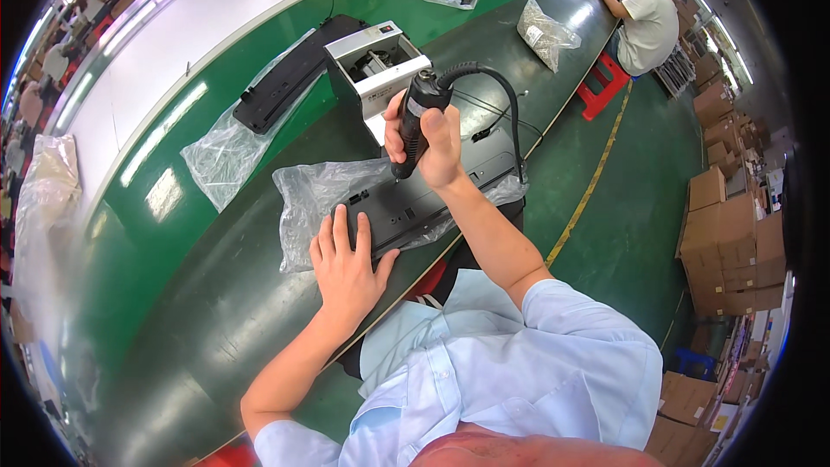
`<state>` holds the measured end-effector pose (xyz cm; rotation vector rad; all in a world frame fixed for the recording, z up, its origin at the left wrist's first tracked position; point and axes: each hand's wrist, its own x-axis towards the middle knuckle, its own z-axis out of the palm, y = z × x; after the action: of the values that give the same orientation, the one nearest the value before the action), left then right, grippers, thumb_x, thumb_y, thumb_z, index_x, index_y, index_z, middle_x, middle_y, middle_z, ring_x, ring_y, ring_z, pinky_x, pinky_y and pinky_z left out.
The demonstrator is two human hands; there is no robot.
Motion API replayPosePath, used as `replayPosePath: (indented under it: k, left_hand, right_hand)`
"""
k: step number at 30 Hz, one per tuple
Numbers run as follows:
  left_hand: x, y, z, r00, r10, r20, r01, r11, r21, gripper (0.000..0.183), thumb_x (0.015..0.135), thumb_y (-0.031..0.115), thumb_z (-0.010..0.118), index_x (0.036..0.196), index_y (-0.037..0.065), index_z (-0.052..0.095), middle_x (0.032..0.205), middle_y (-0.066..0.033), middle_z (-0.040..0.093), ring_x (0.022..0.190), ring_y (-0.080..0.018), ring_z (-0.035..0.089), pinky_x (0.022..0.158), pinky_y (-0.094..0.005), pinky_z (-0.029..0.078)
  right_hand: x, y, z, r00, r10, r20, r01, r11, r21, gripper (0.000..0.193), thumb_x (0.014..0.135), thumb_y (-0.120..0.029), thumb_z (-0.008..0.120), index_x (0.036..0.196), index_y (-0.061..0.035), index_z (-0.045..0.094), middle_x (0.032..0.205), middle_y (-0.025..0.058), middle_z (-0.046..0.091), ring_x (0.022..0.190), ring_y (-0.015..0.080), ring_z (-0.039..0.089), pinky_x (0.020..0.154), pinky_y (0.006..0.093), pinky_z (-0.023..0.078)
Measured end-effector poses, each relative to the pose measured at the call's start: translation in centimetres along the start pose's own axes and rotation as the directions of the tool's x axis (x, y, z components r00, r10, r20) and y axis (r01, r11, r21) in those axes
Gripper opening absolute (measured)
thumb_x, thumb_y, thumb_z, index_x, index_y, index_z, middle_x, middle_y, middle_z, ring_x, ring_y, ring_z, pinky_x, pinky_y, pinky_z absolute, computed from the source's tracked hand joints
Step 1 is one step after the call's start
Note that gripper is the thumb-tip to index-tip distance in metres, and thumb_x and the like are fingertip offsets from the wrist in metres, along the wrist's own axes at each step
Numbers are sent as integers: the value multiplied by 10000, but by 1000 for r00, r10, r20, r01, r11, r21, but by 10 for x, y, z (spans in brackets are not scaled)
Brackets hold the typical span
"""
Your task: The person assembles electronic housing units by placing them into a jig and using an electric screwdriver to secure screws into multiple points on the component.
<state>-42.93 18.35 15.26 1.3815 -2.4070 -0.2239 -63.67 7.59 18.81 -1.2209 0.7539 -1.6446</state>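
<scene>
At the centre of the frame, my right hand (437,143) is wrapped tight around a black electric screwdriver (421,112), held nearly upright with its bit pointing down. Below it lies the long black panel (406,210), running from just left of centre up towards the right, and the bit is right at its upper edge; whether it's touching, I can't tell from here! Over on the panel's near left end, my left hand (347,272) lies flat, fingers spread, pressing on the surface and gripping nothing. So the two hands are apart, one on the tool, one on the work. Crinkled clear wrapping (298,203) spreads out from under the panel across the dark green bench (233,329). Just above centre sits an open-topped metal box (341,78), close behind the screwdriver, while a black cable (514,108) loops from the tool's top down to the right. Up to the upper left, another black panel (290,86) rests on its own clear bag (216,164). And out at the upper right, a co-worker (653,30) sits on a red stool (603,91) beside the bench, cardboard cartons (731,238) stacked along the right edge.
</scene>
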Motion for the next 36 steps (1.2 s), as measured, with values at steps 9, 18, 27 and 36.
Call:
replayPosePath:
  k: [9,18,27,36]
  left_hand:
    - [2,5,-4,1000,-7,6,7,1000,9,707,820,405,802,1360,-1,591,1492,-263,452,1328,-440,451,1069,-553,369]
    - [5,5,-4,1000,-9,9,9,1000,11,698,824,407,798,1356,1,595,1482,-264,462,1309,-443,466,1067,-547,370]
    - [2,9,-9,999,32,-9,-33,999,-44,732,807,371,822,1357,-40,568,1491,-276,457,1309,-450,476,1073,-532,368]
    - [-3,10,-16,1000,-7,-5,6,993,-114,739,790,320,842,1360,-47,548,1515,-333,408,1320,-475,463,1081,-541,369]
  right_hand:
    - [3,1,-3,999,38,-11,-37,999,38,735,949,-697,571,1012,36,570,644,87,569,513,135,539,482,279,451]
    - [2,7,-3,997,43,57,-48,995,92,637,948,-635,638,969,0,602,651,48,580,518,101,525,478,245,413]
    - [47,-30,-22,955,-264,-132,260,964,-48,735,935,-707,584,1009,24,560,675,92,574,551,160,555,510,307,451]
    - [-10,-50,-14,994,-74,-75,76,996,36,767,917,-706,614,1015,55,584,644,84,577,530,127,550,499,265,462]
